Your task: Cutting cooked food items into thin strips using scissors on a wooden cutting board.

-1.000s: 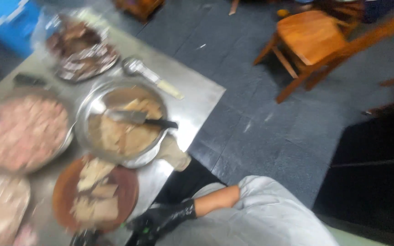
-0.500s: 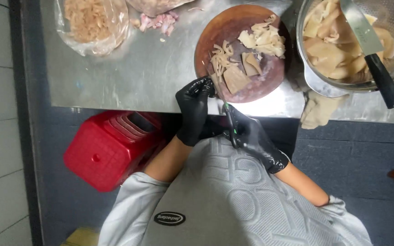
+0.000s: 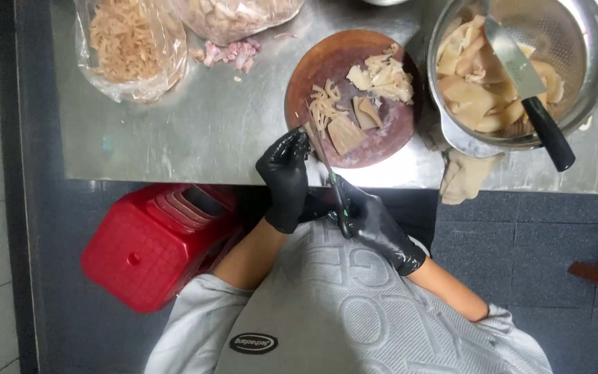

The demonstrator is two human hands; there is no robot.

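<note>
Tool: a pair of scissors with thin metal blades and dark handles (image 3: pixel 331 181), lying over the near edge of the steel table; handles toward the person's body, blade tips at the near-left rim of the board.
Long axis: runs from the handles near the chest up and slightly left to the tips, a steep diagonal in the head view.
Right hand: the black-gloved right hand (image 3: pixel 372 221) is closed around the scissor handles, fingers curled through and about them, just below the table edge; wrist bent, forearm running back and right to a grey sleeve.
Left hand: the black-gloved left hand (image 3: pixel 285 176) is pinched shut at the fingertips on a pale strip of meat at the blade tips; what exactly lies between the fingers is too small to tell. Palm faces right, forearm dropping down and left.
Board: a round reddish-brown wooden cutting board (image 3: pixel 389 135) with pale cut strips and larger flat pieces (image 3: pixel 365 100) on it.
Right of board: a steel colander bowl (image 3: pixel 593 83) holding pale pieces, with a black-handled cleaver (image 3: pixel 529 93) resting in it, handle pointing down-right.
Left of board: a clear plastic bag of tan shreds (image 3: pixel 129 45).
Surface: a brushed steel table (image 3: pixel 195 131).
Below: a red plastic stool (image 3: pixel 153 246) on dark floor.
</note>
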